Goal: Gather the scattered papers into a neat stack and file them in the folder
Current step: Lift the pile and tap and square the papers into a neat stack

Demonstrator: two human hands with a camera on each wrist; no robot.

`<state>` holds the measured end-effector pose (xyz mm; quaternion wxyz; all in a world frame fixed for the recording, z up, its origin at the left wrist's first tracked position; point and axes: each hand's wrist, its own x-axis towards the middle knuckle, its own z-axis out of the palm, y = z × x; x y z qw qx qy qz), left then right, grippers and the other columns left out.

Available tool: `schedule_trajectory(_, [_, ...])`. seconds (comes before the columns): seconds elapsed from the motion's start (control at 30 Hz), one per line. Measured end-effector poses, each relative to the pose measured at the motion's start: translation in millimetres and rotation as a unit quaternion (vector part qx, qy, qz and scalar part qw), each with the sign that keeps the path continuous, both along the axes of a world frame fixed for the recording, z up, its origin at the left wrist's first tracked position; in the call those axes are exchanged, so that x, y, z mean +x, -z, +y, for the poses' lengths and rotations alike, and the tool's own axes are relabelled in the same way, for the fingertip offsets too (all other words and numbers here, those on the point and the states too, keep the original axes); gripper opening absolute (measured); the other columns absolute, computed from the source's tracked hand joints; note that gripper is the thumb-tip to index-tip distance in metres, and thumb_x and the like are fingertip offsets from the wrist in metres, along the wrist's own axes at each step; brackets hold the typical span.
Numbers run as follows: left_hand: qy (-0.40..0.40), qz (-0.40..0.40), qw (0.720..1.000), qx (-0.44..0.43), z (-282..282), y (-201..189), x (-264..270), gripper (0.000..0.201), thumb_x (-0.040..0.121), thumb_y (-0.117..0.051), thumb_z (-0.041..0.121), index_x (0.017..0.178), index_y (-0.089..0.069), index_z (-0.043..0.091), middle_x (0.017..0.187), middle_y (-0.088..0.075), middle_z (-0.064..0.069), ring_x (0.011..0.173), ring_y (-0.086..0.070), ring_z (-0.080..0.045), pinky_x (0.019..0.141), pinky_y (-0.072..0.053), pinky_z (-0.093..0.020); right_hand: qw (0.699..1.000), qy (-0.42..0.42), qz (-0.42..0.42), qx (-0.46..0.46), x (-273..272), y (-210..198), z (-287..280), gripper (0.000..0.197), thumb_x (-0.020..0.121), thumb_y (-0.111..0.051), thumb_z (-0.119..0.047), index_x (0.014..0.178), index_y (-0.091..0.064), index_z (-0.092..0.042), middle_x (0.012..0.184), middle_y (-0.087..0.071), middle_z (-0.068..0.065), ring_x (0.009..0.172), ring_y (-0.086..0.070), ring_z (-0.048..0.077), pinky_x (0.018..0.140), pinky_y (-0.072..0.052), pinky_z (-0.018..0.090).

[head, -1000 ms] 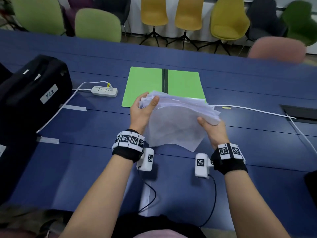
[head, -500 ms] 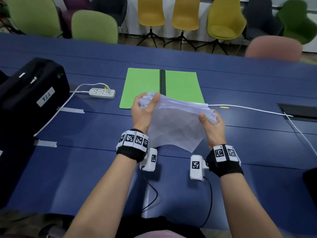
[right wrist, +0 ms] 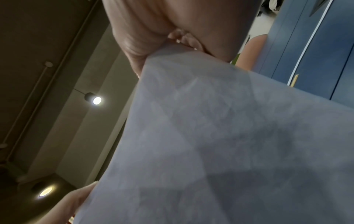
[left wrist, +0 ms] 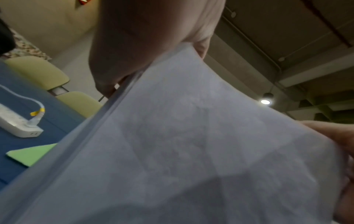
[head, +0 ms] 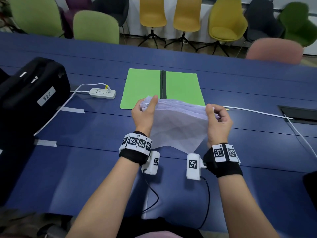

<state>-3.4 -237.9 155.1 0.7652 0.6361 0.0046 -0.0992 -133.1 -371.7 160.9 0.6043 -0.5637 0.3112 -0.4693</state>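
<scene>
A loose stack of white papers (head: 178, 124) is held upright above the blue table (head: 85, 169), its lower corner hanging down toward the tabletop. My left hand (head: 145, 112) grips the stack's left end, thumb on the near face. At the right end my right hand (head: 217, 119) grips the stack with curled fingers. The sheet edges are uneven at the top. An open green folder (head: 145, 86) with a dark spine lies flat just beyond the papers. In the wrist views the papers (left wrist: 191, 144) (right wrist: 229, 144) fill most of the picture; a folder corner (left wrist: 30, 154) shows.
A white power strip (head: 102, 92) with its cord lies left of the folder. A black bag (head: 29, 93) labelled 522 sits at the table's left. A white cable (head: 257, 113) runs right to a recessed port (head: 300, 114). Chairs line the far side.
Both hands have turned the stack more upright and squared it, the right hand rising to level with the left. The papers' top edge now looks more even.
</scene>
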Motion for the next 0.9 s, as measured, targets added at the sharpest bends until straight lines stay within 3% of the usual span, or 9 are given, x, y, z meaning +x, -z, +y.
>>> schedule_trajectory(0.1, [-0.003,0.017,1.0,-0.003,-1.5,-0.5,0.7,0.026,0.081,-0.069,0.034,0.068,-0.051,0.019,0.066,-0.047,0.008,0.064,-0.042,-0.012,0.066,-0.038,-0.025,0.999,-0.028,0.004,-0.031,-0.5,-1.2,2.5,0.019,0.09,-0.06,-0.01,0.077,-0.059,-0.024,0.074,-0.059,-0.012,0.059,-0.046,-0.005,0.061,-0.038,0.007])
schedule_trajectory(0.2, [0.005,0.014,1.0,0.003,-3.4,-2.8,0.9,0.028,0.085,-0.066,0.032,0.063,-0.049,0.025,0.063,-0.044,0.013,0.061,-0.04,-0.007,0.064,-0.037,-0.021,0.999,-0.039,0.001,-0.025,-2.4,-0.1,0.7,0.021,0.092,-0.055,-0.009,0.079,-0.056,-0.025,0.083,-0.068,-0.014,0.065,-0.047,-0.004,0.07,-0.039,0.012])
schedule_trajectory(0.3, [0.016,0.001,1.0,0.013,-3.9,-4.4,-0.2,0.025,0.077,-0.072,0.043,0.08,-0.062,0.02,0.075,-0.06,0.013,0.07,-0.053,-0.005,0.072,-0.045,-0.016,0.999,-0.044,0.003,-0.02,-1.9,-2.8,2.1,0.021,0.09,-0.057,-0.01,0.077,-0.053,-0.026,0.087,-0.067,-0.006,0.078,-0.053,0.004,0.074,-0.04,0.013])
schedule_trajectory(0.37, [0.009,-0.008,1.0,0.025,-2.9,-5.1,-0.8,0.045,0.069,-0.076,0.05,0.093,-0.067,0.013,0.086,-0.065,0.006,0.077,-0.059,-0.01,0.08,-0.05,-0.026,0.999,-0.042,0.01,-0.017,0.5,-3.4,4.7,0.025,0.088,-0.06,-0.007,0.074,-0.05,-0.025,0.085,-0.064,-0.003,0.085,-0.06,0.008,0.074,-0.043,0.012])
schedule_trajectory(0.5, [0.013,-0.041,0.999,0.016,-1.9,-8.0,-1.5,0.028,0.076,-0.075,0.037,0.094,-0.068,0.017,0.082,-0.062,0.006,0.074,-0.056,-0.01,0.074,-0.048,-0.021,1.0,-0.002,0.005,0.011,2.7,-1.8,2.1,0.024,0.083,-0.058,-0.004,0.077,-0.048,-0.025,0.086,-0.065,-0.003,0.088,-0.06,0.013,0.08,-0.042,0.02])
schedule_trajectory(0.57, [0.03,-0.076,0.996,0.029,-1.8,-8.4,-2.9,0.023,0.077,-0.074,0.036,0.096,-0.067,0.024,0.093,-0.065,0.005,0.089,-0.061,-0.014,0.085,-0.048,-0.021,1.0,-0.004,0.018,-0.01,4.3,-2.7,3.3,0.022,0.084,-0.061,-0.009,0.083,-0.05,-0.028,0.085,-0.061,-0.008,0.085,-0.057,0.008,0.08,-0.042,0.019])
schedule_trajectory(0.67, [0.027,-0.084,0.996,0.035,-0.1,-6.7,-2.3,0.021,0.08,-0.072,0.033,0.099,-0.063,0.031,0.107,-0.064,0.005,0.11,-0.058,-0.021,0.102,-0.046,-0.038,0.998,-0.011,0.04,-0.041,8.0,-2.4,6.9,0.02,0.085,-0.064,-0.013,0.084,-0.054,-0.031,0.083,-0.058,-0.012,0.08,-0.054,0.005,0.077,-0.042,0.017])
schedule_trajectory(0.77, [0.02,-0.065,0.997,0.019,0.5,-6.5,-1.8,0.025,0.082,-0.071,0.028,0.105,-0.063,0.022,0.103,-0.061,0.006,0.099,-0.055,-0.013,0.102,-0.044,-0.036,0.999,-0.01,0.035,-0.026,8.8,-1.3,4.7,0.017,0.084,-0.064,-0.013,0.084,-0.056,-0.029,0.085,-0.06,-0.007,0.081,-0.057,0.008,0.078,-0.045,0.016])
schedule_trajectory(0.9, [0.052,-0.023,0.998,-0.002,1.5,-7.1,-7.2,0.043,0.069,-0.08,0.041,0.092,-0.066,0.007,0.084,-0.066,0.001,0.076,-0.06,-0.014,0.087,-0.053,-0.04,0.998,-0.013,0.069,-0.004,7.0,-1.0,5.8,0.013,0.079,-0.068,-0.031,0.086,-0.057,-0.034,0.097,-0.062,-0.006,0.095,-0.055,0.011,0.09,-0.041,0.026])
